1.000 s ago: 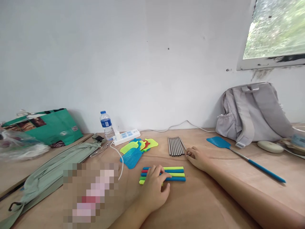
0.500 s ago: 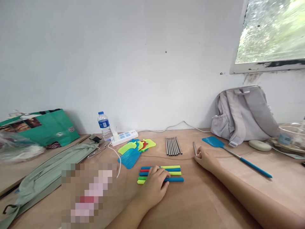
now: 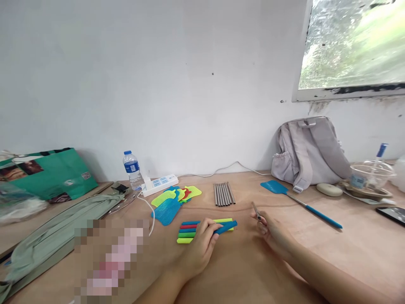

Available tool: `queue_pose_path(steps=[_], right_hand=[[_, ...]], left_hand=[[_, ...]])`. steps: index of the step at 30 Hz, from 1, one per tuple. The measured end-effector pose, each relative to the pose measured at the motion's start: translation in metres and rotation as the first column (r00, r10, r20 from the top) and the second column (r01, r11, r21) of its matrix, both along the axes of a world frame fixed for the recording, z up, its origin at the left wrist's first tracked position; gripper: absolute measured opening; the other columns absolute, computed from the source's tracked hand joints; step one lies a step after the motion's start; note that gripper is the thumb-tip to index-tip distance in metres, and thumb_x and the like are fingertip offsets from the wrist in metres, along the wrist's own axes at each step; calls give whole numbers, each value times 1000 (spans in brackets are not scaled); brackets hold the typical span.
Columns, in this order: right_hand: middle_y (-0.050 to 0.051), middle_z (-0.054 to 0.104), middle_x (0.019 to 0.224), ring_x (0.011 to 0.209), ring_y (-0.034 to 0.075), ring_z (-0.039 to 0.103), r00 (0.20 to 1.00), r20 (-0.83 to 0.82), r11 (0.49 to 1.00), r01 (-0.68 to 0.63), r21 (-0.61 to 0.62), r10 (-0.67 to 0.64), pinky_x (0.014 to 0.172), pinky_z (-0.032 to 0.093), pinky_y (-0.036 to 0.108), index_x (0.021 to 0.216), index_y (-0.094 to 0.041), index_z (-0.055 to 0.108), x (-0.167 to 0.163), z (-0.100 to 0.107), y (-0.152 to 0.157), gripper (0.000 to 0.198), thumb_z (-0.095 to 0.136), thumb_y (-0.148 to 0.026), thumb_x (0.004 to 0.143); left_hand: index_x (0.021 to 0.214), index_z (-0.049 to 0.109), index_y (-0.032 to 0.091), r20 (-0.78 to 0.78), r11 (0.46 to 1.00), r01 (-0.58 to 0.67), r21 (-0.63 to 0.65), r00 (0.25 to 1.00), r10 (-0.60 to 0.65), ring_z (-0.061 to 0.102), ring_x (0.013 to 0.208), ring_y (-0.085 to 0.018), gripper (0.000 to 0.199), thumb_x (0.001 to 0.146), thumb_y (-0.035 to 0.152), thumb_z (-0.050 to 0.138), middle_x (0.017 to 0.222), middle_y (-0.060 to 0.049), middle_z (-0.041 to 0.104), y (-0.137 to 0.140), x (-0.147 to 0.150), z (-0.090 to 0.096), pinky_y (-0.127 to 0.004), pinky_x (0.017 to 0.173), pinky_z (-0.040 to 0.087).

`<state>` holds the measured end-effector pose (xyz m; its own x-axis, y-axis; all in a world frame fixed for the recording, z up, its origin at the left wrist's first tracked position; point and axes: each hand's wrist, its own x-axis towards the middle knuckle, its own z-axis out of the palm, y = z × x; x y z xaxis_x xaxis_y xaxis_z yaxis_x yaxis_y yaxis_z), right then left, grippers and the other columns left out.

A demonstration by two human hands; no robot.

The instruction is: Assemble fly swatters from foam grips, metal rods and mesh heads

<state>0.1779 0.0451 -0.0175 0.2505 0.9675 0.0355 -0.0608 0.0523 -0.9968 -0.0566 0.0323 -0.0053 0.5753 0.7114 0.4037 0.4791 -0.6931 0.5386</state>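
Observation:
My left hand [image 3: 199,247] grips a blue handle tube [image 3: 226,227], lifting its right end off a row of coloured tubes [image 3: 186,231] on the wooden table [image 3: 247,270]. My right hand [image 3: 272,230] holds a thin metal rod [image 3: 256,210] pinched between its fingers, tilted up and to the left. Several more metal rods [image 3: 223,194] lie side by side just beyond. Behind the tubes on the left lies a pile of blue, yellow-green and red swatter heads [image 3: 173,201].
An assembled blue fly swatter [image 3: 297,200] lies right of the rods. A grey backpack [image 3: 308,152] leans on the wall. A water bottle [image 3: 131,168], power strip [image 3: 159,184], green bag [image 3: 47,174], grey-green cloth bag [image 3: 63,236], plastic cup [image 3: 368,175] and phone [image 3: 394,214] ring the area.
My right hand took one metal rod from the group and drew it toward me, off the table. My left hand closed on a blue tube and raised its end.

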Motion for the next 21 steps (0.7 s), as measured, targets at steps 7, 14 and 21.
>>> queue_pose_path(steps=[7,14,21], right_hand=[[0,67,69,48,9,45,852,-448,954,-177,240,271,56,41,25,70,-22,52,-21,20,-34,26,75,-31,60],[1,68,83,60,12,56,836,-267,857,-381,347,480,68,41,30,68,-21,52,-21,16,-44,17,67,-26,73],[8,66,80,68,22,60,640,-364,737,-579,349,676,69,41,36,71,-18,57,-13,18,-34,33,47,-48,76]], left_hand=[[115,44,23,19,998,61,9,998,-61,45,99,-18,26,93,21,30,106,-7,46,-6,-5,1,-33,90,39],[111,46,21,-91,996,73,42,993,-69,46,96,-18,26,92,17,29,104,-7,47,-8,-6,4,-34,88,40],[112,46,21,-238,983,85,163,970,-45,51,94,-19,26,91,18,30,101,-7,54,-7,-9,2,-36,87,41]])
